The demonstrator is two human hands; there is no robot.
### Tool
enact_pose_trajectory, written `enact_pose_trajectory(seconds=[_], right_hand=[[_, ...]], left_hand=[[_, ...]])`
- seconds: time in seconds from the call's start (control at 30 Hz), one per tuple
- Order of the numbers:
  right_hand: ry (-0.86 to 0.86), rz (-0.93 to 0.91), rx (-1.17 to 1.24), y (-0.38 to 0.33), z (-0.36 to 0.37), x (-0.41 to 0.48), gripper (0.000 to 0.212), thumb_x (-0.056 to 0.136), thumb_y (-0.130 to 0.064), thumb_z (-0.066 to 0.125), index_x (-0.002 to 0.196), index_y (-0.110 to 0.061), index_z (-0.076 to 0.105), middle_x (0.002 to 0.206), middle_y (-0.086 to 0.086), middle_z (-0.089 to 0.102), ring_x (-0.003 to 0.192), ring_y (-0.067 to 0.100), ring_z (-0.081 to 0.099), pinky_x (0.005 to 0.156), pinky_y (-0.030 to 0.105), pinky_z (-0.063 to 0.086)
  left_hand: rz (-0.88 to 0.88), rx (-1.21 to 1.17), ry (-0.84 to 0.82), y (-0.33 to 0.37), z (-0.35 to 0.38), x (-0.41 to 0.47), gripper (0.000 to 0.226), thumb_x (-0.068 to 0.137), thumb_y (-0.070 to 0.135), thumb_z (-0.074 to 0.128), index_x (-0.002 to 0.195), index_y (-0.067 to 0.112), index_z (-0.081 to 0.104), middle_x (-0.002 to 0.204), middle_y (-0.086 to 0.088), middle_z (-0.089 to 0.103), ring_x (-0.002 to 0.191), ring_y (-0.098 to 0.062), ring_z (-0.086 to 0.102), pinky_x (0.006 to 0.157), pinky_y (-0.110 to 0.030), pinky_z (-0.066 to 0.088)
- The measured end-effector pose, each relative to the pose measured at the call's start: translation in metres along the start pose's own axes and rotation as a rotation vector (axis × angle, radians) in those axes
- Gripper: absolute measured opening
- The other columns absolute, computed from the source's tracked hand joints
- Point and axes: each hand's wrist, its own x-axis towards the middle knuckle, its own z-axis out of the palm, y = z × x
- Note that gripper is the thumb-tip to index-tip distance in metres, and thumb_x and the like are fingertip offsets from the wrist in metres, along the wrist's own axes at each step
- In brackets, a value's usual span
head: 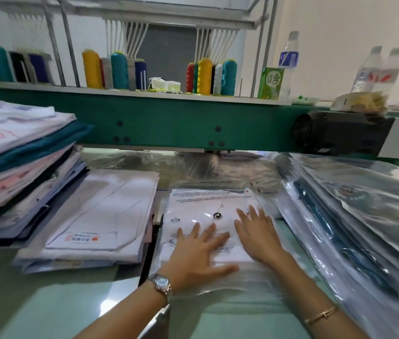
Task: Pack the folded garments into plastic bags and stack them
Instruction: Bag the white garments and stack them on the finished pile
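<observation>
A white folded garment lies inside a clear plastic bag (193,204) at the middle of the table. My left hand (199,250), with a watch on the wrist, presses flat on the bag with straight, spread fingers. Beside it my right hand (258,234) also presses flat on the bag, a thin bracelet further up the forearm. To the left lies a low pile of folded white garments (100,216) without bags. A slanting stack of bagged garments (355,221) fills the right side.
A tall pile of folded shirts (20,162) in white, teal and pink stands at the far left. Loose clear bags (183,167) lie behind the work spot, under a green machine beam (169,123). Thread cones (117,69) and water bottles (289,57) stand above it.
</observation>
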Motion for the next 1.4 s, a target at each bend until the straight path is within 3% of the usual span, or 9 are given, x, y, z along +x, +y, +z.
enact_pose_trajectory(seconds=[0.13, 0.27, 0.43, 0.53, 0.63, 0.77, 1.0, 1.2, 1.4], right_hand=[[0.092, -0.022, 0.112, 0.000, -0.003, -0.024, 0.058, 0.101, -0.048, 0.022, 0.154, -0.025, 0.018, 0.161, 0.010, 0.012, 0.149, 0.022, 0.008, 0.120, 0.037, 0.007], [0.072, -0.097, 0.483, -0.009, -0.025, -0.035, 0.054, 0.103, -0.035, 0.037, 0.153, -0.020, 0.024, 0.160, 0.001, 0.020, 0.147, 0.014, 0.017, 0.120, 0.034, 0.016], [0.223, 0.028, 0.516, 0.013, -0.041, -0.072, 0.045, 0.100, -0.011, 0.043, 0.145, -0.013, 0.040, 0.147, 0.006, 0.042, 0.131, 0.021, 0.043, 0.108, 0.030, 0.035], [0.250, 0.202, 0.450, 0.032, -0.046, -0.095, 0.037, 0.095, -0.004, 0.045, 0.131, -0.009, 0.052, 0.131, 0.013, 0.053, 0.117, 0.026, 0.051, 0.100, 0.037, 0.044], [0.157, 0.303, 0.361, 0.042, -0.053, -0.112, 0.036, 0.097, -0.014, 0.047, 0.132, -0.008, 0.050, 0.132, 0.014, 0.055, 0.120, 0.028, 0.052, 0.099, 0.035, 0.040], [-0.063, 0.388, 0.375, 0.049, -0.058, -0.122, 0.027, 0.100, -0.019, 0.045, 0.124, -0.015, 0.057, 0.121, 0.010, 0.064, 0.105, 0.023, 0.061, 0.087, 0.026, 0.045], [0.030, 0.445, 0.730, 0.066, -0.055, -0.129, 0.030, 0.089, -0.001, 0.055, 0.117, -0.010, 0.063, 0.091, 0.008, 0.065, 0.071, 0.013, 0.063, 0.057, 0.019, 0.049], [0.040, 0.476, 0.930, 0.068, -0.052, -0.127, 0.036, 0.087, 0.008, 0.046, 0.111, -0.013, 0.063, 0.082, 0.015, 0.069, 0.063, 0.021, 0.068, 0.050, 0.026, 0.053], [0.070, 0.454, 0.938, 0.069, -0.051, -0.131, 0.039, 0.085, 0.008, 0.050, 0.116, -0.013, 0.062, 0.091, 0.017, 0.067, 0.076, 0.027, 0.066, 0.063, 0.032, 0.053]], left_hand=[[0.017, 0.078, -0.006, 0.001, 0.002, -0.001, 0.101, 0.064, 0.100, 0.024, 0.149, 0.054, -0.006, 0.163, 0.010, -0.006, 0.150, -0.030, -0.003, 0.115, -0.066, -0.003], [0.064, 0.162, 0.055, 0.004, 0.004, -0.002, 0.106, 0.065, 0.099, 0.018, 0.153, 0.044, -0.007, 0.164, 0.006, -0.004, 0.150, -0.029, 0.003, 0.118, -0.059, 0.000], [0.312, 0.041, 0.125, 0.036, 0.012, -0.002, 0.084, 0.089, 0.067, 0.041, 0.156, 0.027, 0.010, 0.164, 0.004, 0.000, 0.151, -0.015, 0.004, 0.123, -0.039, 0.002], [0.496, 0.022, 0.185, 0.073, 0.017, 0.001, 0.068, 0.090, 0.046, 0.056, 0.150, 0.023, 0.032, 0.159, -0.002, 0.026, 0.146, -0.017, 0.023, 0.121, -0.039, 0.016], [0.666, 0.074, 0.371, 0.103, 0.016, 0.006, 0.048, 0.088, 0.045, 0.061, 0.129, 0.020, 0.058, 0.131, -0.003, 0.056, 0.117, -0.020, 0.054, 0.100, -0.036, 0.043], [0.733, 0.238, 0.546, 0.124, 0.021, 0.008, 0.034, 0.083, 0.053, 0.068, 0.102, 0.025, 0.071, 0.111, 0.004, 0.065, 0.090, -0.013, 0.060, 0.079, -0.027, 0.046], [0.701, 0.158, 0.702, 0.139, 0.031, 0.008, 0.011, 0.088, 0.029, 0.065, 0.093, 0.021, 0.071, 0.098, 0.000, 0.067, 0.080, -0.015, 0.061, 0.070, -0.027, 0.049], [0.724, 0.232, 0.690, 0.142, 0.033, 0.012, 0.018, 0.097, 0.030, 0.054, 0.094, 0.020, 0.069, 0.096, 0.001, 0.064, 0.076, -0.015, 0.060, 0.068, -0.030, 0.052], [0.750, 0.335, 0.628, 0.142, 0.028, 0.011, 0.014, 0.091, 0.023, 0.054, 0.101, 0.024, 0.064, 0.098, 0.004, 0.059, 0.074, -0.013, 0.058, 0.062, -0.029, 0.052]])
